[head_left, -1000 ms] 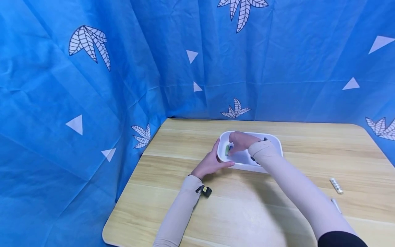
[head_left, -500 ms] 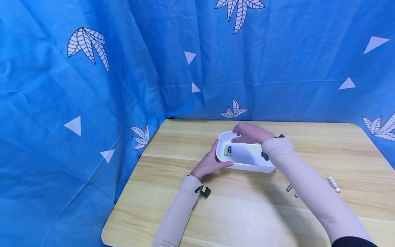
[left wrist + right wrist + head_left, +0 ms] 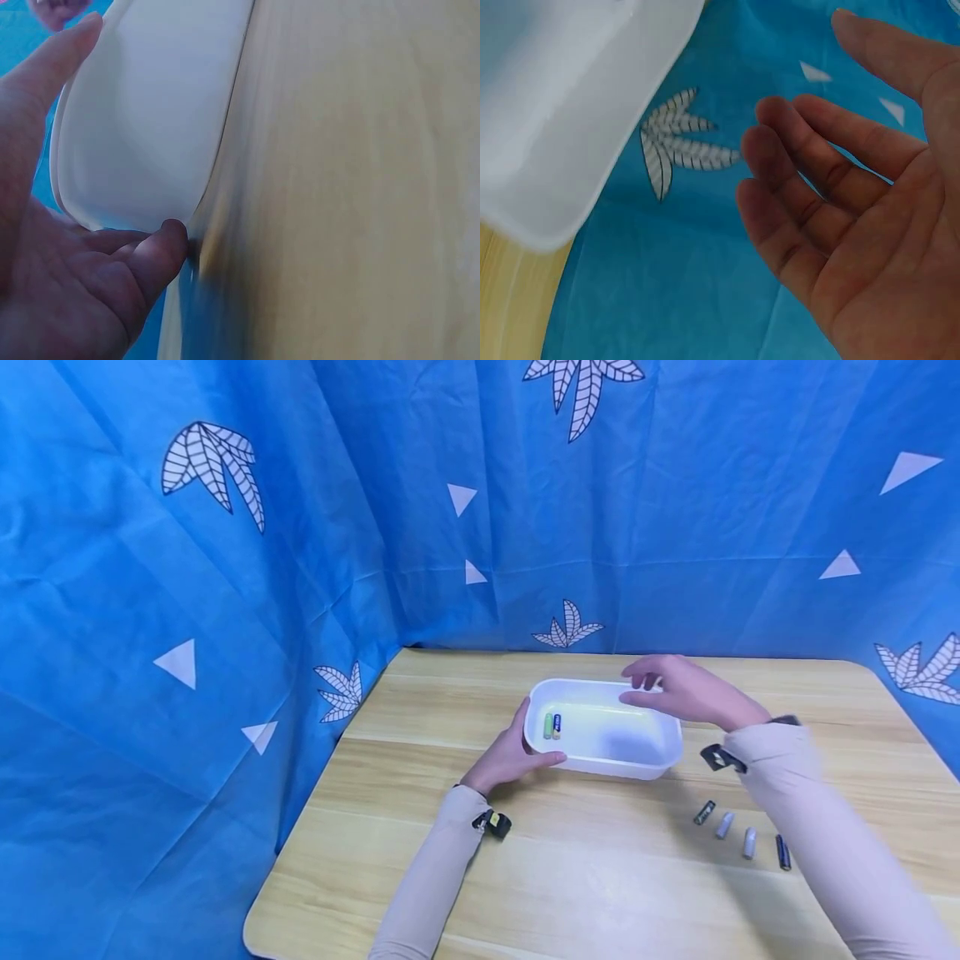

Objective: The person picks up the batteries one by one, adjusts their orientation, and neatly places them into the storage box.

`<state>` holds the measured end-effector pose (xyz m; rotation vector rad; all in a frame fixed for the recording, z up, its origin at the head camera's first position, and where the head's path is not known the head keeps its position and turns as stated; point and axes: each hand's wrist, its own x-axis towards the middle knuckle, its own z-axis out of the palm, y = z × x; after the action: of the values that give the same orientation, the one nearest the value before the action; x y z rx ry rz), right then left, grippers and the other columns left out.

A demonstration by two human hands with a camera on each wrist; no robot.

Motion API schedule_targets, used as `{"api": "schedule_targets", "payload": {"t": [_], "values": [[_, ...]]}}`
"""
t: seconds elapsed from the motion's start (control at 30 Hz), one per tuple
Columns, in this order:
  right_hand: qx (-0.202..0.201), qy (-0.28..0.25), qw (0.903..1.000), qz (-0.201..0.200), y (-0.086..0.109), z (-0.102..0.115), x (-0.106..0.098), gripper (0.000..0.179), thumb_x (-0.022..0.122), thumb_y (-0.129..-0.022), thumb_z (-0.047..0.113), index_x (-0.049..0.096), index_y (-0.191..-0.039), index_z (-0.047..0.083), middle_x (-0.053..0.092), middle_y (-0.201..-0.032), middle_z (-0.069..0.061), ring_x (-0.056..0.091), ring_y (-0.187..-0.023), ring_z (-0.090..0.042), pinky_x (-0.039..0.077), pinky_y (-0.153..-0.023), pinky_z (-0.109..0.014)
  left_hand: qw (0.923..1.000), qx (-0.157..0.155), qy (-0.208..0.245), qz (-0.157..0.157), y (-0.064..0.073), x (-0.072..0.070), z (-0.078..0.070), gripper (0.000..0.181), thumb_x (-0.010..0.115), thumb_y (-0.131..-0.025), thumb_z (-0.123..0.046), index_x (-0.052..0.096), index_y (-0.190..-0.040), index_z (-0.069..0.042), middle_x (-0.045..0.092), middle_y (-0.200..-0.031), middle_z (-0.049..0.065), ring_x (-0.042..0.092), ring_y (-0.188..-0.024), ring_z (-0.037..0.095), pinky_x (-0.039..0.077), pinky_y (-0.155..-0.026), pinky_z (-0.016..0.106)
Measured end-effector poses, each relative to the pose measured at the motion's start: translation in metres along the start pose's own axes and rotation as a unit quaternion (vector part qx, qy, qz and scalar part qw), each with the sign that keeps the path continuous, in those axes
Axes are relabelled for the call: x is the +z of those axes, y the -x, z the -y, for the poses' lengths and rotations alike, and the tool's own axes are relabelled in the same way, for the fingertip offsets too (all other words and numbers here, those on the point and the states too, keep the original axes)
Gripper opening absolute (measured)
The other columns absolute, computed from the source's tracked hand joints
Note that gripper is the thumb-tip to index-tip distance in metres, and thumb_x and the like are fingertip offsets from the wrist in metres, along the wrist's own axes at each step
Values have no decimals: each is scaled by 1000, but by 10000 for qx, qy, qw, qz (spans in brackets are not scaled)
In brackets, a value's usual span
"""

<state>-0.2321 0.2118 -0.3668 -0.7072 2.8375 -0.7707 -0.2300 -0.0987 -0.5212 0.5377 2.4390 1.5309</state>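
Observation:
A white plastic tray [image 3: 600, 767] with rounded corners stands on the table. Two batteries, one green [image 3: 548, 727] and one dark blue [image 3: 557, 727], lie side by side inside its left end. My left hand [image 3: 506, 758] holds that end, thumb along the near side and fingers round the far corner. In the left wrist view, the same hand [image 3: 82, 274] spans the tray's end wall. Over the tray's back right rim hovers my right hand [image 3: 686, 693], fingers loosely bent. Nothing lies in its palm in the right wrist view, where the tray's edge [image 3: 577, 172] appears beyond the fingertips.
Several loose batteries lie right of the tray's front: a dark one [image 3: 704, 812], two pale ones, the nearer of them a grey battery [image 3: 749, 843], and a dark blue one [image 3: 783, 852] beside the right sleeve. A blue patterned curtain [image 3: 480, 602] hangs behind the wooden table [image 3: 420, 710].
My right hand has lifted out of the tray's left end and moved right, leaving the green and blue batteries in view there. The left hand keeps its hold on the tray.

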Motion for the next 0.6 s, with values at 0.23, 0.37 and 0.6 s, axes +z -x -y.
{"api": "schedule_targets", "payload": {"t": [0.23, 0.37, 0.6], "values": [[246, 48, 9991, -340, 47, -33, -17, 51, 68, -100, 42, 66, -134, 4, 73, -112, -9, 66, -103, -23, 57, -81, -34, 10000, -65, -23, 3, 1, 2, -1, 126, 90, -77, -50, 4, -167, -36, 52, -157, 3, 55, -140, 22, 36, -122, 56], [196, 126, 9976, -659, 69, -55, -21, 45, 69, -100, 34, 67, -132, 2, 74, -108, -6, 64, -96, -7, 57, -83, -27, 9997, -189, -126, -17, 1, 2, -1, 128, 89, -76, -54, 1, -167, -36, 54, -155, 2, 56, -138, 21, 36, -122, 54], [494, -62, 9961, -730, 100, -87, -21, 43, 72, -98, 26, 66, -130, -1, 74, -101, -4, 57, -85, 10, 55, -76, -17, 9993, -348, -123, -37, 1, 0, -3, 131, 88, -75, -57, -2, -167, -33, 58, -151, 1, 58, -135, 18, 38, -122, 52]]}}
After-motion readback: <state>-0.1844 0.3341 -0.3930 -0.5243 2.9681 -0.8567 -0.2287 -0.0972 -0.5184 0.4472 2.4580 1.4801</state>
